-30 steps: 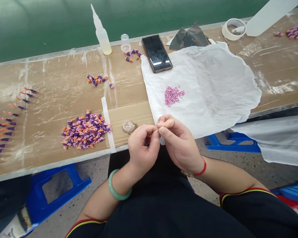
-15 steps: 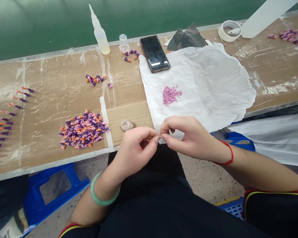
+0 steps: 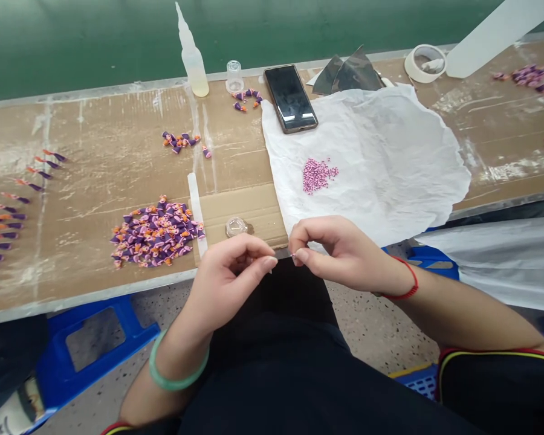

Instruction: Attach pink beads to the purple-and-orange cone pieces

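Observation:
My left hand, a green bangle on its wrist, is closed in a pinch over the table's front edge; what its fingertips hold, if anything, is hidden. Just right of it, my right hand pinches a tiny pink piece between thumb and forefinger. A small gap separates the two hands. Beyond the right hand, a heap of tiny pink pieces lies on a crumpled white sheet. Left of my left hand is a large pile of small purple, pink and orange figures. A small clear round dish sits behind my left hand.
Along the back stand a dropper bottle, a clear cup, a phone and a tape roll. More figures lie in a small cluster and a row at far left. Blue stools flank me below.
My hands, which met at the fingertips, have come apart, the left one moving left. A tiny pink piece now shows at my right fingertips. The view has shifted slightly.

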Action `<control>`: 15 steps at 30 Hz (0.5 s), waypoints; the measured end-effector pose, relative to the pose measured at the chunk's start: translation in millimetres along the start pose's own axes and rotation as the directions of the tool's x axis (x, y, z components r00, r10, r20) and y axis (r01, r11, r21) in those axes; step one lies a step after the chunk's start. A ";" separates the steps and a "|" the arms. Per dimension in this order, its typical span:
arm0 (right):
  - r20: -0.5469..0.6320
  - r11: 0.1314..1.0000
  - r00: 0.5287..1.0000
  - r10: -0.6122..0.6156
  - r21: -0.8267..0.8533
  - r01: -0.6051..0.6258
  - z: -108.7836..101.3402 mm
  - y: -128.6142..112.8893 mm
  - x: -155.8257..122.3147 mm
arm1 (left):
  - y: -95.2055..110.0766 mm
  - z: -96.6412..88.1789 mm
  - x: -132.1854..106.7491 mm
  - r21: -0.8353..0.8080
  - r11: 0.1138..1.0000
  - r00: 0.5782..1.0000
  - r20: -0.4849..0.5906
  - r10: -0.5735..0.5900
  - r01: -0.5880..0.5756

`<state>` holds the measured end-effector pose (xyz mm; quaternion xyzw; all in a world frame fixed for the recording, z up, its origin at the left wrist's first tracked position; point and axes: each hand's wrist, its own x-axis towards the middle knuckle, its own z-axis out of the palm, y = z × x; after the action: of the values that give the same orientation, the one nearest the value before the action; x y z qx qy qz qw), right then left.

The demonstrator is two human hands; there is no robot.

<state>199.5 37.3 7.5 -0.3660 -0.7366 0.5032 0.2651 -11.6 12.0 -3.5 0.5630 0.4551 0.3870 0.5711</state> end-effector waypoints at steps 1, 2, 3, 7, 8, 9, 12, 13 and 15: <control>0.011 1.000 1.000 -0.012 -0.017 0.012 0.2 -0.6 2.5 | -2.2 -3.4 -3.4 -0.027 0.999 1.000 -0.016 -0.024 0.024; 0.020 0.998 0.999 -0.034 -0.048 0.035 0.3 -0.9 6.0 | -4.8 -6.6 -6.7 -0.051 0.998 0.999 -0.027 -0.047 0.046; 0.028 0.994 0.997 -0.067 -0.090 0.069 0.6 -0.9 10.6 | -7.7 -9.4 -9.8 -0.074 0.995 0.997 -0.037 -0.068 0.066; 0.120 0.920 0.973 -0.199 -0.318 0.228 2.8 2.0 40.8 | -21.1 -17.0 -19.0 -0.125 0.987 0.990 -0.083 -0.114 0.103; 0.151 0.892 0.967 -0.206 -0.377 0.249 3.8 3.0 50.4 | -24.6 -18.1 -20.4 -0.125 0.987 0.989 -0.100 -0.112 0.099; 0.182 0.862 0.963 -0.197 -0.436 0.259 4.8 3.8 60.2 | -28.0 -19.2 -21.6 -0.121 0.989 0.988 -0.115 -0.101 0.087; 0.268 0.750 0.955 -0.125 -0.604 0.268 8.0 3.3 86.3 | -36.6 -22.2 -23.9 -0.079 0.996 0.990 -0.131 -0.048 0.038; 0.299 0.710 0.949 -0.097 -0.648 0.276 8.8 2.0 92.9 | -38.6 -23.1 -24.2 -0.065 0.998 0.992 -0.127 -0.028 0.020; 0.357 0.635 0.933 -0.050 -0.709 0.305 9.7 -2.5 101.8 | -41.2 -24.8 -24.0 -0.049 0.999 0.994 -0.112 0.007 -0.012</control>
<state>131.3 113.5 8.7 -0.2853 -0.9426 0.1722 0.0211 -45.1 -6.4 -41.3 0.5283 0.4739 0.4318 0.5567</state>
